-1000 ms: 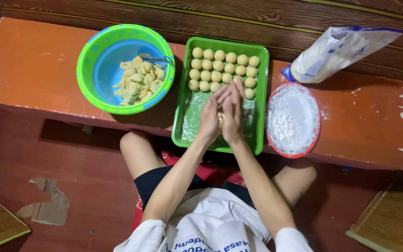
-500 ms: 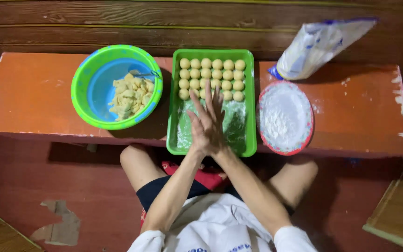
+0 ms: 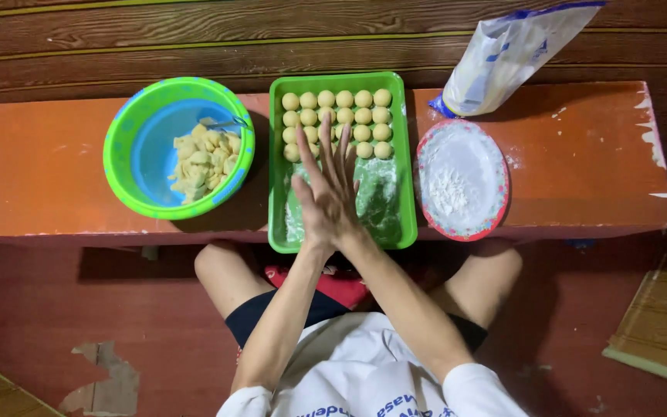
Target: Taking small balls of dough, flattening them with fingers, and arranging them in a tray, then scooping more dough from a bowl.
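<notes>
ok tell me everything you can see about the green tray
The rectangular green plastic tray lies flat on the orange wooden bench, between the green and blue round bowl and the flour-dusted oval plate. Its far half holds neat rows of pale yellow dough balls; the near half shows white flour smears. Both pressed-together hands hover over it.

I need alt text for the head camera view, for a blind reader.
A person's left hand and right hand are pressed together over a green tray of dough balls, between a green bowl and a floured plate on an orange bench.
</notes>
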